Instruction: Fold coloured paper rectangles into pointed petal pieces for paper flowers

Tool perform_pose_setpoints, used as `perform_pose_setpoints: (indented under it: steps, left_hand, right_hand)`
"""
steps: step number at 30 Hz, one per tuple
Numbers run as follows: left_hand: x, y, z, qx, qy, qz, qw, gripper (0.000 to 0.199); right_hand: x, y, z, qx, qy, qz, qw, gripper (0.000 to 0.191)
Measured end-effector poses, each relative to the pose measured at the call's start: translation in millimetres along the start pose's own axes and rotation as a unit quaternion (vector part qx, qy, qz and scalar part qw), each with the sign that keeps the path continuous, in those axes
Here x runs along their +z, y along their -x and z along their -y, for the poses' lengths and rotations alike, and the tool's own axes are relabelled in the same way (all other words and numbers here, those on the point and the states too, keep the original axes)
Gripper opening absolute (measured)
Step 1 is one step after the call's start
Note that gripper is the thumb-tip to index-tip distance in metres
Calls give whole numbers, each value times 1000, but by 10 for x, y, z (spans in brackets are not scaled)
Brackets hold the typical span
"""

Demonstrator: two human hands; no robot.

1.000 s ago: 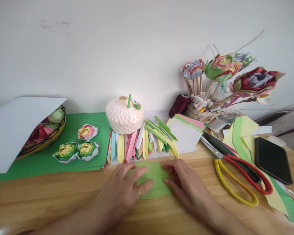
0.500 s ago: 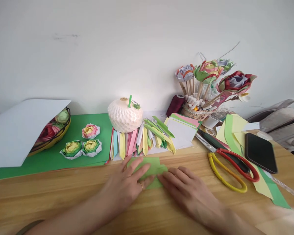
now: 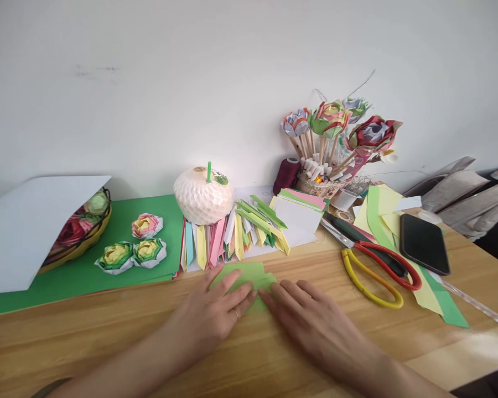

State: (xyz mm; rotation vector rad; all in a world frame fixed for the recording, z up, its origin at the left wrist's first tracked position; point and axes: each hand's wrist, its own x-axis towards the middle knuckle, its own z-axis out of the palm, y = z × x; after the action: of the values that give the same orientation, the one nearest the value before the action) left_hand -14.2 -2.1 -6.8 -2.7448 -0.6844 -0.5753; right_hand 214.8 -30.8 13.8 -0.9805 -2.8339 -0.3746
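Observation:
A light green paper lies flat on the wooden table, partly covered by both hands. My left hand rests on its left part with the fingers spread, a ring on one finger. Over its right edge lies my right hand, its fingers stretched out flat. The fingertips of the two hands are close together on the paper. Just behind are folded paper strips in several colours and a white textured round ornament with a green stem.
Scissors, a black phone and paper strips lie right. Behind stand paper flowers and a dark red thread spool. Three paper flowers sit on green sheets at left, beside a basket under white paper.
The view has shifted, so the scissors, phone and flowers appear further left. Both hands stay on the green paper; my right fingers reach slightly further over it.

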Motion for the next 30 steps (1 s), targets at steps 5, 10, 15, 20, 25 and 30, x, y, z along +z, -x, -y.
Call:
perform_pose_setpoints:
  steps: [5,10,15,20,25,30]
  left_hand:
    - [-59,30,-46,36,-49,6,998,31]
    - [-66,7,-186,54,-96,20,994,31]
    - [1,-103,-272,13,-78,12,997,29]
    - [-49,17,-178,-21,-28,-33,999,33]
    - [-139,264,-52,-44,7,-54,998,38]
    - [-129,332,-15,-54,11,-41,998,28]
  right_hand:
    - [-17,6,-32,-6,-14,-45,999,33]
    - [15,30,46,15,-8,-44,999,35]
    - [27,30,99,32,9,-25,999,36]
    - [20,48,18,30,-8,-41,999,33]
    - [36,37,34,43,1,-45,998,30]
    - [13,-162,251,38,-13,-29,999,34]
